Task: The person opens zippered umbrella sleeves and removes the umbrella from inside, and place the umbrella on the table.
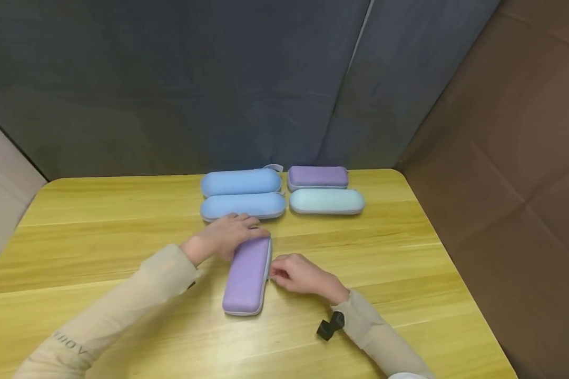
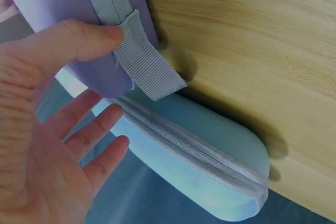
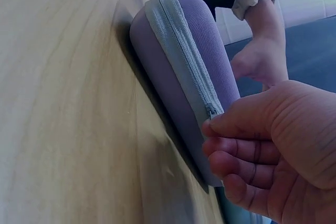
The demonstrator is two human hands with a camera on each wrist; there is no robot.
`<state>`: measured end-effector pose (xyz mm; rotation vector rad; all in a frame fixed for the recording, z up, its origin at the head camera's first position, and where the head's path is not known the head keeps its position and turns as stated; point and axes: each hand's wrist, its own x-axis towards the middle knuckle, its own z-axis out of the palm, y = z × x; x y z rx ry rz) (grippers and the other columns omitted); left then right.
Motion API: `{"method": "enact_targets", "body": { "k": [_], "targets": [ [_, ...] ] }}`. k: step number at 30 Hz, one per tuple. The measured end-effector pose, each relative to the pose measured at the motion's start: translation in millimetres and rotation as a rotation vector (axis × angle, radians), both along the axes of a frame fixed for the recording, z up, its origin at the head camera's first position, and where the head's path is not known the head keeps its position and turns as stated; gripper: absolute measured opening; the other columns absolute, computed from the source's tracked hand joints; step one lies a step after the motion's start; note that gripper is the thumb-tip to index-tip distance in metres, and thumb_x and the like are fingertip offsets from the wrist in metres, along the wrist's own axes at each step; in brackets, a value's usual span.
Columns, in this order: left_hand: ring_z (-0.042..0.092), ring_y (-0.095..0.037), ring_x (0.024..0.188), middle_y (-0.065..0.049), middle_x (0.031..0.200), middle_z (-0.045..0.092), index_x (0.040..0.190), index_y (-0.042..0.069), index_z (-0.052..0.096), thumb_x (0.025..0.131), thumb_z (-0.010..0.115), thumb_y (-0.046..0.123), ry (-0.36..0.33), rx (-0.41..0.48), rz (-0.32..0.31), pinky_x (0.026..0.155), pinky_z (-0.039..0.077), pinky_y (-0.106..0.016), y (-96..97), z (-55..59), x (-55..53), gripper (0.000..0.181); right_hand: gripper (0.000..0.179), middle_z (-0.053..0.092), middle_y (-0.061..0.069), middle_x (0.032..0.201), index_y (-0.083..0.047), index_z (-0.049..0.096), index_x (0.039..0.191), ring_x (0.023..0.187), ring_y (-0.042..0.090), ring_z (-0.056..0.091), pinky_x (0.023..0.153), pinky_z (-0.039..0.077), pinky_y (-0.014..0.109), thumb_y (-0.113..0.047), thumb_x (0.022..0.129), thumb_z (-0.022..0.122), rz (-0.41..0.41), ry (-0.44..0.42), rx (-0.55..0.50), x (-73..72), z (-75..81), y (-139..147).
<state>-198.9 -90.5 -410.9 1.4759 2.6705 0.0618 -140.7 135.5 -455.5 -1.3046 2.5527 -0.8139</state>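
Observation:
A purple zip case point(image 1: 247, 276) lies lengthwise on the table in front of me, its pale zipper along the right side. My left hand point(image 1: 229, 234) holds its far end. In the left wrist view the thumb point(image 2: 89, 40) presses at the zipper tape beside a grey ribbon tab point(image 2: 149, 69), while several other fingers spread in the air. My right hand point(image 1: 301, 273) is at the case's right side. Its thumb and forefinger pinch the zipper pull point(image 3: 211, 113) partway along the zipper point(image 3: 181, 51), and the tape looks joined in the right wrist view.
Beyond my left hand lie two blue cases point(image 1: 242, 182), one behind the other. To their right are another purple case point(image 1: 317, 177) and a mint case point(image 1: 327, 201). A dark curtain point(image 1: 170, 89) stands behind the wooden table point(image 1: 99, 226), a brown one point(image 1: 517, 158) on the right.

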Motion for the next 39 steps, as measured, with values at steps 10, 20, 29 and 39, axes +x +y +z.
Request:
{"method": "enact_targets", "body": {
  "k": [10,20,29,39],
  "targets": [
    [0.046,-0.031,0.112,-0.012,0.122,0.052,0.128,0.015,0.053,0.046,0.090,0.032,0.010,-0.027,0.058,0.090,0.042,-0.050,-11.5,3.2,5.8,0.092,0.012,0.057,-0.004,0.075,-0.009,0.062,0.076,0.068,0.005,0.049,0.062,0.043,0.012,-0.002,0.085,0.061,-0.011,0.047,0.003,-3.3,0.0,4],
    [0.048,-0.030,0.107,-0.010,0.116,0.055,0.120,0.008,0.054,0.042,0.086,0.038,0.000,0.050,0.065,0.091,0.042,-0.050,-26.3,-6.7,13.4,0.090,0.011,0.059,-0.002,0.077,-0.009,0.063,0.077,0.069,0.004,0.052,0.065,0.044,0.011,-0.004,0.087,0.060,-0.007,0.034,0.024,-1.7,0.6,10],
    [0.048,-0.022,0.092,-0.004,0.102,0.056,0.106,0.008,0.055,0.041,0.084,0.043,-0.019,0.188,0.155,0.080,0.047,-0.041,-41.4,-18.6,26.8,0.080,0.012,0.058,-0.004,0.075,-0.009,0.063,0.077,0.067,0.003,0.050,0.063,0.045,0.013,-0.003,0.086,0.060,-0.030,0.014,0.007,-0.7,-1.4,25],
    [0.052,-0.021,0.087,-0.002,0.093,0.054,0.098,0.007,0.056,0.044,0.081,0.048,0.030,0.319,0.314,0.077,0.047,-0.042,-48.2,-34.5,42.6,0.073,0.008,0.062,-0.002,0.078,-0.008,0.065,0.080,0.070,0.006,0.053,0.065,0.048,0.019,-0.004,0.087,0.062,-0.102,0.069,0.005,-0.8,1.6,41]
  ]
}}
